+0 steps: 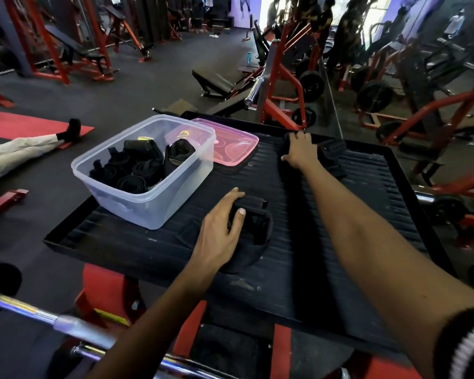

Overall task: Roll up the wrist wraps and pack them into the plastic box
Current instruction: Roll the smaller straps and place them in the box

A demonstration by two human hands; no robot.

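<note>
A clear plastic box [137, 192] stands at the left of a black ribbed platform [298, 255] and holds several rolled black wrist wraps [137, 168]. My left hand [219, 228] rests on a black wrap [257, 228] lying near the middle of the platform, thumb and fingers curled round its upper end. My right hand [298, 151] reaches to the far edge of the platform and lies on the end of another black wrap [331, 157] that stretches out beside it. Whether those fingers grip it is hard to see.
A pink lid [236, 149] lies behind the box. A chrome barbell [52, 318] crosses the lower left. Red gym machines, weight plates and a mirror surround the platform. A person's legs lie on a red mat [19, 127] at the left.
</note>
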